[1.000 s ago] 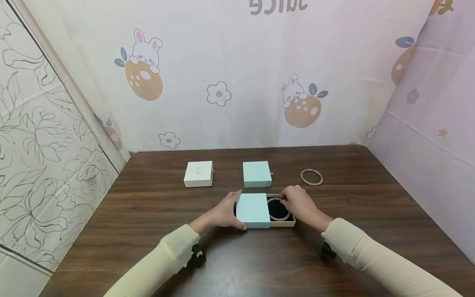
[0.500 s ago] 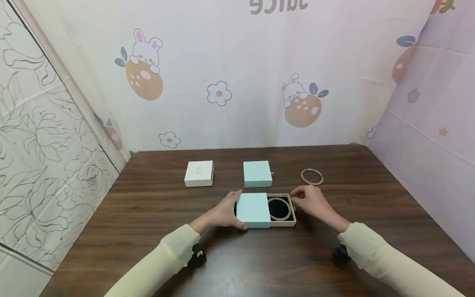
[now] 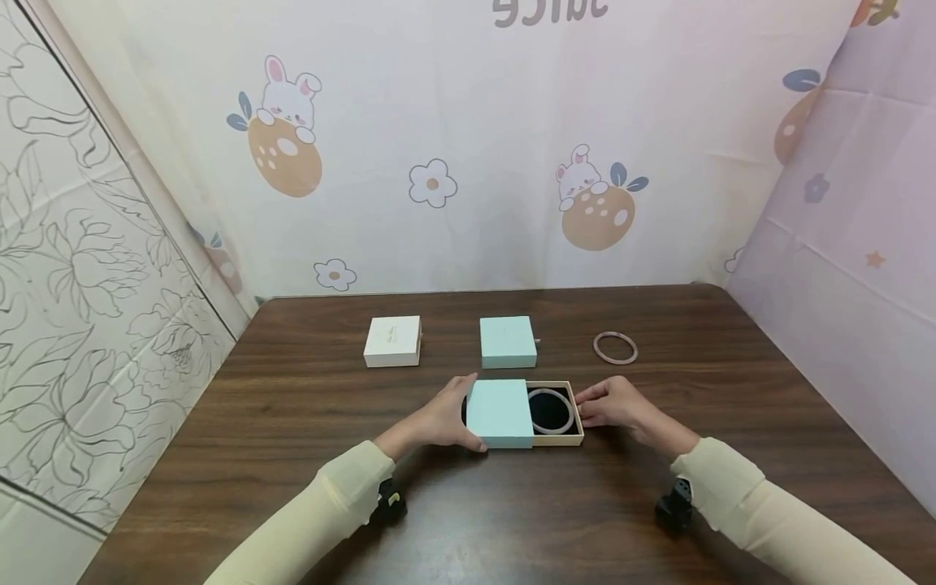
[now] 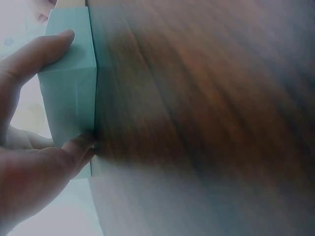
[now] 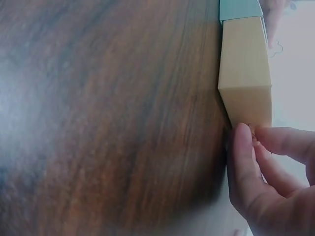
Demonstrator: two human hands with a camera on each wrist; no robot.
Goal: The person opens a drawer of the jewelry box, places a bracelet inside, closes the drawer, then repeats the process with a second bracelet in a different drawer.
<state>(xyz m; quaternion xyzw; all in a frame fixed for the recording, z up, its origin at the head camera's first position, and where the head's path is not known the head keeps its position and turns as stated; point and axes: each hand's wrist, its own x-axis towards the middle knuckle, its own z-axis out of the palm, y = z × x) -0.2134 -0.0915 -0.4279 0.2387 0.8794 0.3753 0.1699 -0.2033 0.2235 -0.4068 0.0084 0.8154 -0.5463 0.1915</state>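
Head view: a drawer box sits near the front middle of the tabletop [image 3: 292,406], its mint sleeve [image 3: 500,413] slid left so the tan tray [image 3: 578,439] sticks out to the right with a pale bangle [image 3: 551,410] lying on its dark liner. Left hand [image 3: 439,421] grips the sleeve's left end, thumb on the near side and fingers on the far side; the left wrist view confirms fingers curled onto its edges. Right hand [image 3: 617,404] has fingertips against the tray's right end; the right wrist view shows thumb and finger closed at the tray's corner [image 5: 244,93], seemingly pinching a small pull tab, though it is too small to be sure.

Handling, as a judgement: thin card, light, stiff enough but crushable, so grip the sleeve by its side edges, not the flat top. Tray slides with light friction; take it by the end wall or tab. Bangle looks rigid, smooth, maybe brittle, and loose in the tray, so keep the box level.

Further back: a white box [image 3: 392,341], a second mint box [image 3: 508,342], a spare bangle [image 3: 615,348].
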